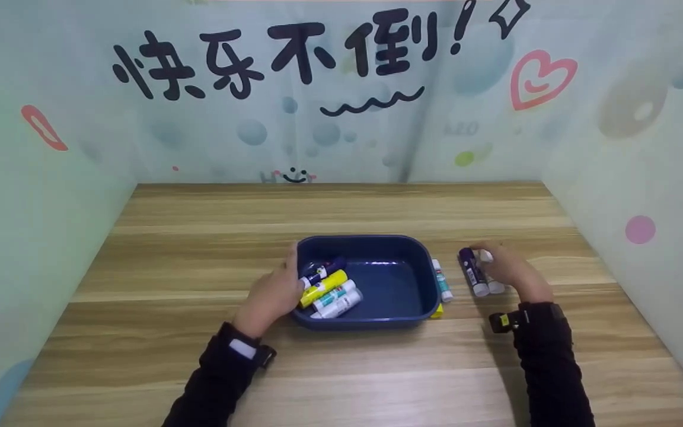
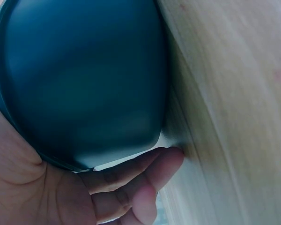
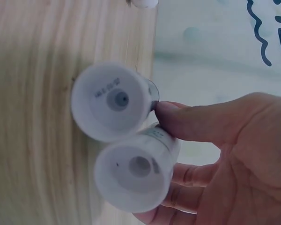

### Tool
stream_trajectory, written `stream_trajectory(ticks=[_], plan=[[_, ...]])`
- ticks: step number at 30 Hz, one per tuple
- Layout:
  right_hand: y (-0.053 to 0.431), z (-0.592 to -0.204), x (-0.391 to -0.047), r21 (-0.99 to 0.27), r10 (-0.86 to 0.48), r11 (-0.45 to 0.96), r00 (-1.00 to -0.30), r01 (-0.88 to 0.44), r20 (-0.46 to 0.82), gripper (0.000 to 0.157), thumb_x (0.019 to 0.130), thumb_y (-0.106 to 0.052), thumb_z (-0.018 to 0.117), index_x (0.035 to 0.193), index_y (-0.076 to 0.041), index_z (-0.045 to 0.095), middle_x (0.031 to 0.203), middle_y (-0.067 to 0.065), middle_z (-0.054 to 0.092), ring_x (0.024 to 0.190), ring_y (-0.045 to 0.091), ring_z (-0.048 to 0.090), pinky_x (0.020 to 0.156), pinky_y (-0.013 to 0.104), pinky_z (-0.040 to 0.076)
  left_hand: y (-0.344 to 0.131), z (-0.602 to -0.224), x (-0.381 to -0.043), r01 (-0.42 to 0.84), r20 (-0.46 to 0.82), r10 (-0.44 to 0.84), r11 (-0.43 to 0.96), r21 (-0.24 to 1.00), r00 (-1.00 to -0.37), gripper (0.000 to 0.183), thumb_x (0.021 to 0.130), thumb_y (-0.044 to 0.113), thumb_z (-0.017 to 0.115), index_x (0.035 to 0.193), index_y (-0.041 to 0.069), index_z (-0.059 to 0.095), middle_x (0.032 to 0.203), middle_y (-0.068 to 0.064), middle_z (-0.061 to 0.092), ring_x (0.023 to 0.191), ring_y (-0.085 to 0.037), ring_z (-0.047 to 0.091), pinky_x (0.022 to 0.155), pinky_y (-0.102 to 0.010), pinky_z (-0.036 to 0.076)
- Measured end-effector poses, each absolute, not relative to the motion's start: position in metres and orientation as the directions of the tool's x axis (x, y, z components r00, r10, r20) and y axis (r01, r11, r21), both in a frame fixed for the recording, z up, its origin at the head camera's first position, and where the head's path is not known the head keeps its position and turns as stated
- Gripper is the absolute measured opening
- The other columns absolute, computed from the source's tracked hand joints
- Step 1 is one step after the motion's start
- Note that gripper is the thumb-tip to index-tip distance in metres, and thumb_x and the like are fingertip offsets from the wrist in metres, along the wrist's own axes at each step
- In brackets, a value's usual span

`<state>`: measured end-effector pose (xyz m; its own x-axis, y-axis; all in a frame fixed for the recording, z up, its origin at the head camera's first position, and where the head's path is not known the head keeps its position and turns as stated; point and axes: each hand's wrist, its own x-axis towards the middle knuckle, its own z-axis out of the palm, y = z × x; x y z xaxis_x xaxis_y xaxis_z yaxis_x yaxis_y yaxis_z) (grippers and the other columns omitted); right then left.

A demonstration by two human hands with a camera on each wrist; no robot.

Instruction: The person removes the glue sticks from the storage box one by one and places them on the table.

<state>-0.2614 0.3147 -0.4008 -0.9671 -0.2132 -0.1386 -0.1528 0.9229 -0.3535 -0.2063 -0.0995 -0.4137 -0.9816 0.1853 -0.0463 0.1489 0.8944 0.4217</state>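
My left hand [image 1: 273, 293] holds the left end of a dark blue plastic bin [image 1: 365, 324]; in the left wrist view its palm meets the rim and its fingers [image 2: 126, 183] lie along the outer wall. Inside the bin, at its left end, lie a purple glue stick [image 1: 322, 273], a yellow one [image 1: 325, 287] and two whitish ones [image 1: 340, 303]. Right of the bin, my right hand [image 1: 510, 270] grips a white glue stick [image 3: 133, 178] between thumb and fingers. Touching it is a purple-capped glue stick [image 1: 472, 271], whose white base [image 3: 110, 103] faces the right wrist camera.
Against the bin's right outer side lie a teal-and-white glue stick [image 1: 443, 283] and a yellow piece [image 1: 437, 311], mostly hidden by the bin. Everything stands on a wood-grain table [image 1: 341, 379]. Printed cloth walls [image 1: 341, 148] enclose the back and both sides.
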Motion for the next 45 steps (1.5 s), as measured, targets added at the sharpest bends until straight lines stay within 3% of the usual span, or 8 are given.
stream_trajectory(ticks=[8, 17, 22, 26, 31, 39, 45], plan=[[0.311, -0.402, -0.261, -0.418, -0.234, 0.896, -0.961, -0.152, -0.151, 0.045, 0.089, -0.003, 0.049, 0.133, 0.004, 0.043, 0.126, 0.035, 0.048, 0.117, 0.050, 0.045, 0.098, 0.060, 0.034, -0.100, -0.413, -0.207, 0.126, -0.075, 0.173, 0.898, 0.422, -0.982, 0.071, 0.094, 0.018, 0.046, 0.149, 0.002, 0.004, 0.130, -0.025, 0.052, 0.082, -0.032, 0.061, 0.072, -0.045, 0.050], [0.306, -0.402, -0.260, -0.395, -0.238, 0.908, -0.948, -0.139, -0.213, 0.053, 0.087, -0.004, 0.049, 0.139, 0.001, 0.038, 0.138, 0.032, 0.038, 0.126, 0.049, 0.036, 0.101, 0.060, 0.031, -0.099, -0.414, -0.208, 0.119, -0.080, 0.167, 0.901, 0.418, -0.983, 0.071, 0.094, 0.019, 0.046, 0.149, 0.003, 0.003, 0.129, -0.025, 0.053, 0.078, -0.030, 0.060, 0.071, -0.043, 0.050], [0.303, -0.395, -0.256, -0.399, -0.256, 0.904, -0.941, -0.152, -0.220, 0.053, 0.091, -0.010, 0.048, 0.141, 0.000, 0.034, 0.133, 0.034, 0.043, 0.119, 0.048, 0.045, 0.097, 0.060, 0.036, -0.099, -0.413, -0.207, 0.125, -0.074, 0.170, 0.902, 0.414, -0.983, 0.072, 0.094, 0.019, 0.046, 0.149, 0.003, 0.003, 0.128, -0.025, 0.053, 0.080, -0.031, 0.061, 0.071, -0.044, 0.050], [0.298, -0.387, -0.252, -0.402, -0.265, 0.899, -0.946, -0.174, -0.184, 0.052, 0.094, -0.013, 0.047, 0.141, 0.002, 0.032, 0.130, 0.036, 0.044, 0.115, 0.049, 0.047, 0.095, 0.060, 0.037, -0.099, -0.413, -0.207, 0.133, -0.064, 0.174, 0.900, 0.414, -0.983, 0.073, 0.093, 0.019, 0.047, 0.149, 0.002, 0.004, 0.128, -0.026, 0.053, 0.084, -0.034, 0.062, 0.072, -0.046, 0.050], [0.286, -0.375, -0.248, -0.413, -0.242, 0.896, -0.960, -0.165, -0.142, 0.053, 0.096, -0.016, 0.046, 0.143, 0.000, 0.029, 0.138, 0.039, 0.030, 0.125, 0.053, 0.033, 0.099, 0.063, 0.031, -0.100, -0.413, -0.207, 0.137, -0.055, 0.175, 0.900, 0.414, -0.983, 0.073, 0.093, 0.019, 0.047, 0.149, 0.002, 0.003, 0.123, -0.027, 0.056, 0.082, -0.034, 0.062, 0.071, -0.045, 0.051], [0.256, -0.365, -0.235, -0.410, -0.368, 0.822, -0.918, -0.395, 0.146, 0.046, 0.090, -0.007, 0.054, 0.133, 0.004, 0.043, 0.113, 0.031, 0.048, 0.099, 0.042, 0.051, 0.085, 0.055, 0.042, -0.101, -0.414, -0.207, 0.180, -0.007, 0.200, 0.895, 0.409, -0.980, 0.072, 0.090, 0.014, 0.049, 0.147, -0.001, 0.007, 0.116, -0.027, 0.059, 0.083, -0.038, 0.063, 0.070, -0.048, 0.050], [0.232, -0.362, -0.226, -0.404, -0.444, 0.768, -0.868, -0.497, 0.223, 0.042, 0.089, -0.006, 0.058, 0.129, 0.002, 0.048, 0.113, 0.024, 0.052, 0.090, 0.031, 0.055, 0.078, 0.045, 0.047, -0.100, -0.414, -0.207, 0.166, -0.028, 0.193, 0.900, 0.402, -0.981, 0.072, 0.091, 0.016, 0.049, 0.147, -0.001, 0.007, 0.120, -0.027, 0.057, 0.086, -0.038, 0.063, 0.074, -0.049, 0.050]])
